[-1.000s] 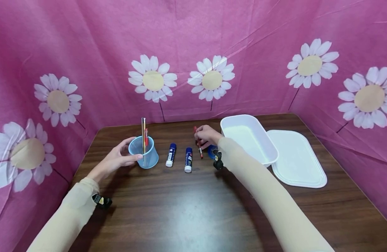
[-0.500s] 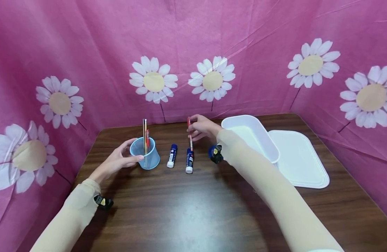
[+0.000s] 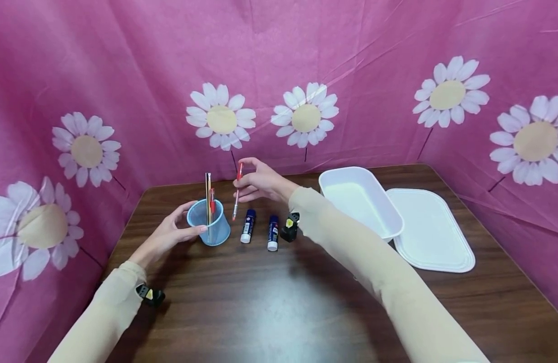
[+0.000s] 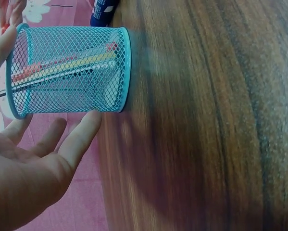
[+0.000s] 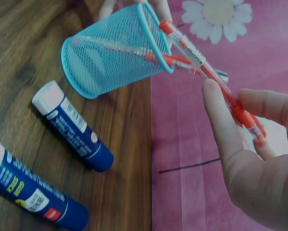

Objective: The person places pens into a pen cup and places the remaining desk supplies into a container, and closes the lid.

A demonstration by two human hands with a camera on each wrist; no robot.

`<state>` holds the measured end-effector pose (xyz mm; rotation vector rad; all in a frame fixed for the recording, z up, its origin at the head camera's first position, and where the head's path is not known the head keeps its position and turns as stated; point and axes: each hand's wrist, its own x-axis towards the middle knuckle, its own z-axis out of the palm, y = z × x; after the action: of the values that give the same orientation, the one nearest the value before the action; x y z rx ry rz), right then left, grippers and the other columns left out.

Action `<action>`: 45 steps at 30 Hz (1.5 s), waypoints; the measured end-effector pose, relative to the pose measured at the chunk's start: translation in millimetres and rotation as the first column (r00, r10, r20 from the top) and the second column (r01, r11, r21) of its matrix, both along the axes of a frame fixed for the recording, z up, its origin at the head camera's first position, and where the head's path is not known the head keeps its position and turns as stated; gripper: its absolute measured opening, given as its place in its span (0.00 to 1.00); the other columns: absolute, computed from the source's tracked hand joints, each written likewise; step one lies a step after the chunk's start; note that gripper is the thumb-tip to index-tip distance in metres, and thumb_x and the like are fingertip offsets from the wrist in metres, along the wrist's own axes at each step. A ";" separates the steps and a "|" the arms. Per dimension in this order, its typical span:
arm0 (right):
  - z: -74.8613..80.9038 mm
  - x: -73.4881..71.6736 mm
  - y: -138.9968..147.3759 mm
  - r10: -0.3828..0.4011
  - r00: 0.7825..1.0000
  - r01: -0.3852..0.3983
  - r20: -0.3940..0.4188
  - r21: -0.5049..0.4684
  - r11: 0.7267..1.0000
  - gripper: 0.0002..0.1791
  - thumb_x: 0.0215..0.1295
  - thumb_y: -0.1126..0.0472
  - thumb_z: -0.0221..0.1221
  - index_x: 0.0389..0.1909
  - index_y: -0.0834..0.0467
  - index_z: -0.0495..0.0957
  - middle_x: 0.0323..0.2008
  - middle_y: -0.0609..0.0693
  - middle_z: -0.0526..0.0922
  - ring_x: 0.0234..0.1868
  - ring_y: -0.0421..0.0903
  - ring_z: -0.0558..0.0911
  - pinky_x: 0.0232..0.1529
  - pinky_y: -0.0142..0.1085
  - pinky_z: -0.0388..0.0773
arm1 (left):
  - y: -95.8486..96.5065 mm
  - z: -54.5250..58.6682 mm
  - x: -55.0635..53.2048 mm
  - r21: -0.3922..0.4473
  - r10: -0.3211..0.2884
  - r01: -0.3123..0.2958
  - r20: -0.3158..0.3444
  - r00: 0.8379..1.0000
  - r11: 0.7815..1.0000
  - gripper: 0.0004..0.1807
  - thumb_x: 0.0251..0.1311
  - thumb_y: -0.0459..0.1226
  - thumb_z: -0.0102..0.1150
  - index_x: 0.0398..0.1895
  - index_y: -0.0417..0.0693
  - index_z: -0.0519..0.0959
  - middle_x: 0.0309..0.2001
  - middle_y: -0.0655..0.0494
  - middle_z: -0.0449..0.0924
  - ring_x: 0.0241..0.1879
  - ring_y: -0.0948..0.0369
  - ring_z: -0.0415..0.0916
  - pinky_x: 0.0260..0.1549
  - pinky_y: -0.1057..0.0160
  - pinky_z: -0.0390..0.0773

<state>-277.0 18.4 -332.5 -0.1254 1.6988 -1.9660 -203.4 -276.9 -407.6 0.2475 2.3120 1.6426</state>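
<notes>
A light-blue mesh pen cup (image 3: 221, 233) stands upright on the table. It holds a red pen (image 3: 212, 201) and a yellow-and-black striped pencil (image 3: 208, 189). My left hand (image 3: 170, 232) grips the cup from its left, thumb at the rim and fingers along the side. Beside the cup, my right hand (image 3: 262, 184) pinches another red pen (image 5: 194, 53) between thumb and fingers. That pen is nearly upright above the table, its lower end just right of the cup's rim. Two blue glue sticks with white ends, one nearer (image 3: 248, 227) and one farther right (image 3: 272, 233), lie below my right hand.
To the right sits a white rectangular container (image 3: 391, 227), overlapping the edge of its flat white lid (image 3: 435, 232). A pink cloth (image 3: 265, 50) printed with daisies rises behind and at both sides of the brown wooden table (image 3: 224, 312).
My right hand has lifted the red pen off the table and carried it left, past the glue sticks, towards the cup. My left hand stays on the cup. The round blue item is now hidden.
</notes>
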 end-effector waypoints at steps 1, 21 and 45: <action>1.3 0.1 -1.5 -0.001 1.000 0.001 -0.004 -0.001 1.000 0.38 0.69 0.72 0.61 0.73 0.46 0.57 0.46 0.62 0.83 0.52 0.68 0.82 0.49 0.56 0.83 | 0.3 -0.4 -0.5 0.007 -0.002 0.002 0.003 1.000 1.000 0.48 0.63 0.43 0.71 0.80 0.51 0.53 0.68 0.40 0.64 0.59 0.53 0.69 0.52 0.63 0.80; 35.6 8.3 -29.1 0.079 0.994 -0.082 -0.080 -0.026 0.996 0.20 0.72 0.67 0.60 0.62 0.56 0.71 0.47 0.62 0.82 0.36 0.54 0.86 0.45 0.50 0.86 | -3.3 2.1 -3.6 0.046 -0.012 0.011 0.029 1.000 0.999 0.49 0.64 0.41 0.70 0.81 0.48 0.50 0.72 0.40 0.61 0.59 0.58 0.73 0.57 0.52 0.78; 66.1 5.7 -24.5 0.046 0.989 -0.057 -0.140 -0.076 0.996 0.20 0.72 0.66 0.62 0.60 0.63 0.70 0.41 0.60 0.86 0.38 0.55 0.88 0.43 0.49 0.86 | -1.5 2.7 -1.5 0.049 -0.020 0.018 0.032 0.999 0.999 0.48 0.64 0.40 0.70 0.80 0.48 0.50 0.70 0.39 0.63 0.57 0.59 0.74 0.56 0.57 0.79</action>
<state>-271.3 -6.2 -266.5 -0.3384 1.6851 -2.0279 -204.9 -278.4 -404.9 0.2508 2.2410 1.6834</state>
